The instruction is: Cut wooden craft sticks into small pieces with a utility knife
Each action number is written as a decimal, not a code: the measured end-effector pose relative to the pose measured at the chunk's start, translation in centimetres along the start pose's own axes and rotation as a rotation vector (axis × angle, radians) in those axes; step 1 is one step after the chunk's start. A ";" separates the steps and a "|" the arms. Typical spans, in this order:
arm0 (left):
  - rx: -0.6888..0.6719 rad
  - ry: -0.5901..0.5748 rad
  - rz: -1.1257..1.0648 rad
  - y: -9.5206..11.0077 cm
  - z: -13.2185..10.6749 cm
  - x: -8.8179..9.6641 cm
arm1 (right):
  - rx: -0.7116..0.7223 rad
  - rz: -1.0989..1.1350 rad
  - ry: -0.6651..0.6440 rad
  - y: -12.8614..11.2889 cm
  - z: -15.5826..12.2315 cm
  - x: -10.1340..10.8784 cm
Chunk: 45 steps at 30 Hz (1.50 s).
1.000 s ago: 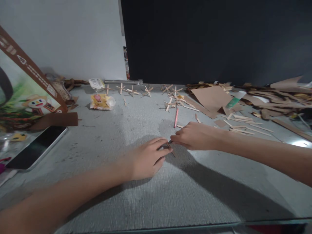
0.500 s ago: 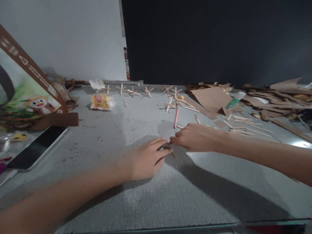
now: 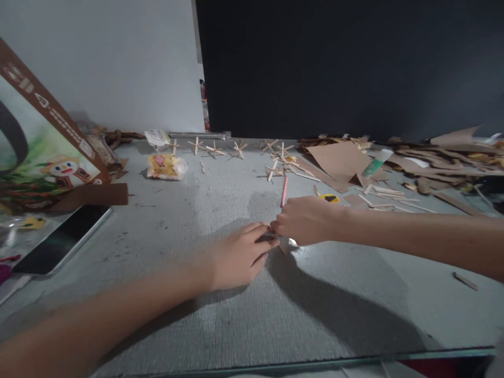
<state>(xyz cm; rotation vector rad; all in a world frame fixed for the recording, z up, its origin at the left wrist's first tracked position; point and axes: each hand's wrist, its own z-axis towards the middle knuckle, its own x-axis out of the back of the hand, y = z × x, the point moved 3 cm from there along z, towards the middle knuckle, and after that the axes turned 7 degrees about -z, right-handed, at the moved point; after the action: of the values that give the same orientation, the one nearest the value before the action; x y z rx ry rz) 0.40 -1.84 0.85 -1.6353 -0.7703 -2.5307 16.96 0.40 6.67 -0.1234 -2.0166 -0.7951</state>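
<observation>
Head view: the left hand [image 3: 240,258] has parted fingers at a thin brown wooden stick [image 3: 283,249] over the grey surface [image 3: 220,336]; the right hand [image 3: 309,220], fingers bunched, is just beside. Whether either grasps the stick, I cannot tell. A slim pink rod [image 3: 284,191] lies beyond.

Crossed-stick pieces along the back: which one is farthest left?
The crossed-stick piece right beside the white packet, just behind the yellow packet. Every other one lies farther right.
</observation>
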 end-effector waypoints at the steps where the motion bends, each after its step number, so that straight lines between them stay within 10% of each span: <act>1: 0.002 -0.003 0.006 0.0 0.0 0.0 | -0.010 0.001 -0.020 0.1 0.0 0.1; 17: 0.022 -0.029 0.021 0.1 0.1 0.1 | -0.105 0.590 -0.414 3.6 0.7 1.1; 29: -0.029 -0.016 0.137 0.6 -0.2 0.1 | -0.285 0.725 0.052 2.5 -1.9 -1.6; 45: 0.238 0.256 -0.152 -1.3 -0.2 0.6 | -0.421 1.137 0.091 -0.6 -0.2 -3.5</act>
<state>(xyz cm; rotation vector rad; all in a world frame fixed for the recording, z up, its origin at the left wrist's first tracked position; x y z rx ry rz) -0.40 -0.67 0.87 -1.1961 -1.1505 -2.5549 18.86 0.60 3.64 -1.3048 -1.3164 -0.4242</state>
